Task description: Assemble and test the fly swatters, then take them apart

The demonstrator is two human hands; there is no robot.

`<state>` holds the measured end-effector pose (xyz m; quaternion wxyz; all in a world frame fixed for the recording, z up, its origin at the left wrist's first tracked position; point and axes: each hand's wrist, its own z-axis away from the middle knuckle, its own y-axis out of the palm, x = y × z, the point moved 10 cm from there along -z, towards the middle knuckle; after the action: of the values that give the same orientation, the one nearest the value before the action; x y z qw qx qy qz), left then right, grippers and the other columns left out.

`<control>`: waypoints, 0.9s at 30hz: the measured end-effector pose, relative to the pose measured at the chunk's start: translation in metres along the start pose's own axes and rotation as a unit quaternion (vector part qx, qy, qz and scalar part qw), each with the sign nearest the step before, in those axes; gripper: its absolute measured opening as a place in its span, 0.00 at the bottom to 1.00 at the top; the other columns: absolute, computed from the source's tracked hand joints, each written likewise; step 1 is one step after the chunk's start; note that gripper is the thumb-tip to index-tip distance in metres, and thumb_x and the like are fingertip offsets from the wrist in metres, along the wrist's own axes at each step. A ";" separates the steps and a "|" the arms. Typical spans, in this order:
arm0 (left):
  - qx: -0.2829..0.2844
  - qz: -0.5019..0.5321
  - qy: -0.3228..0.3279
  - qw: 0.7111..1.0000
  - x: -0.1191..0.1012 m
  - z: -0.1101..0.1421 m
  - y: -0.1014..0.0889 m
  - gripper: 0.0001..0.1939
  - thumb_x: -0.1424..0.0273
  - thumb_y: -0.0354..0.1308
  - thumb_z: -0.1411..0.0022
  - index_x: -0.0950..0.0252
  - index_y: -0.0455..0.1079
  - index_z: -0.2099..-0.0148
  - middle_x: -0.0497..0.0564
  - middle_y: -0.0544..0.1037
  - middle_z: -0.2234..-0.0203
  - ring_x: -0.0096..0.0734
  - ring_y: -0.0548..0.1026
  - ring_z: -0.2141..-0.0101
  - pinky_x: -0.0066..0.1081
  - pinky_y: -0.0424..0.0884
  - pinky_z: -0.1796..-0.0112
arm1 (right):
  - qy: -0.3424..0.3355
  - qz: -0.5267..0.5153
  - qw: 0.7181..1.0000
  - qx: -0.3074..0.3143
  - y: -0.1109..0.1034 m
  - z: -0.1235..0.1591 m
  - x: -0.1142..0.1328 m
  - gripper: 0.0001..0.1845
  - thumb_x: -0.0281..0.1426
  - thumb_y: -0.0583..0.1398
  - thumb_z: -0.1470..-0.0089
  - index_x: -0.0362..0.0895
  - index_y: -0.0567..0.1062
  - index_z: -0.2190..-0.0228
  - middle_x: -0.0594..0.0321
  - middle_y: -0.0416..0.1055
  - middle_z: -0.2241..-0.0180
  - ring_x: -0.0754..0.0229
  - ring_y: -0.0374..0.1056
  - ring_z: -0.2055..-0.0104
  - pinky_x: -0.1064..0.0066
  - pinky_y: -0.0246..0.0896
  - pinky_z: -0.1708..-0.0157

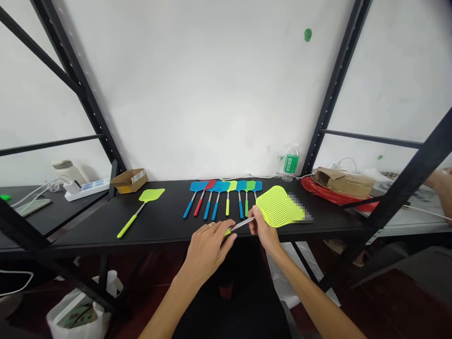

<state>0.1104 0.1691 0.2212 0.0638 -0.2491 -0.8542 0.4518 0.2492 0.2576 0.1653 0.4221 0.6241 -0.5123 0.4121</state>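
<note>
A yellow-green fly swatter (273, 206) with a perforated head is held over the front edge of the black shelf. My left hand (211, 245) is closed around its handle, and a ring shows on one finger. My right hand (261, 228) pinches the metal shaft close to the head. Behind them several swatters lie in a row, among them a red swatter (198, 202), a blue swatter (189, 207) and a green swatter (246, 202). Off to the left, a single yellow-green swatter (129, 226) rests on the shelf.
A small open cardboard box (129, 181) sits at the shelf's left, near a power strip (88, 188). A green-labelled bottle (291, 164) stands at the back right. Black metal uprights (332, 89) frame both sides. Another person's arm (439, 188) shows at far right.
</note>
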 end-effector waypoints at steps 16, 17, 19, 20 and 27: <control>0.024 0.015 -0.032 0.999 0.014 -0.001 0.007 0.16 0.60 0.46 0.28 0.56 0.75 0.57 0.46 0.81 0.70 0.30 0.76 0.71 0.30 0.57 0.71 | 0.013 -0.066 0.997 -0.032 -0.011 -0.014 -0.022 0.30 0.55 0.61 0.49 0.49 0.54 0.81 0.71 0.43 0.81 0.67 0.41 0.82 0.70 0.40 0.84; 0.010 0.006 -0.030 1.000 0.015 -0.001 0.005 0.16 0.60 0.46 0.28 0.56 0.75 0.57 0.47 0.81 0.70 0.31 0.75 0.71 0.31 0.58 0.70 | 0.015 -0.073 0.996 -0.041 -0.012 -0.014 -0.024 0.30 0.55 0.61 0.49 0.49 0.54 0.81 0.72 0.43 0.82 0.66 0.40 0.82 0.70 0.39 0.84; -0.009 -0.006 -0.025 1.000 0.015 -0.001 0.001 0.16 0.60 0.47 0.28 0.57 0.75 0.58 0.48 0.80 0.72 0.31 0.74 0.72 0.31 0.58 0.69 | 0.020 -0.079 0.995 -0.059 -0.015 -0.015 -0.027 0.30 0.55 0.62 0.50 0.49 0.53 0.81 0.72 0.42 0.82 0.66 0.40 0.82 0.70 0.39 0.84; -0.013 -0.006 -0.025 1.000 0.015 -0.001 0.000 0.16 0.60 0.47 0.28 0.57 0.76 0.59 0.48 0.80 0.73 0.31 0.73 0.73 0.32 0.58 0.69 | 0.021 -0.079 0.995 -0.062 -0.016 -0.014 -0.027 0.30 0.55 0.62 0.50 0.49 0.53 0.80 0.72 0.42 0.82 0.66 0.40 0.82 0.70 0.40 0.84; 0.007 0.002 -0.024 1.000 0.017 -0.001 0.001 0.18 0.61 0.45 0.28 0.56 0.76 0.60 0.47 0.79 0.76 0.31 0.71 0.75 0.32 0.57 0.71 | -0.003 -0.058 0.997 -0.047 -0.014 -0.012 -0.015 0.29 0.52 0.60 0.47 0.49 0.53 0.81 0.71 0.42 0.81 0.66 0.40 0.82 0.70 0.41 0.84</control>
<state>0.0961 0.1784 0.2186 0.0443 -0.2393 -0.8517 0.4640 0.2601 0.2749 0.1529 0.4727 0.6334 -0.4955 0.3603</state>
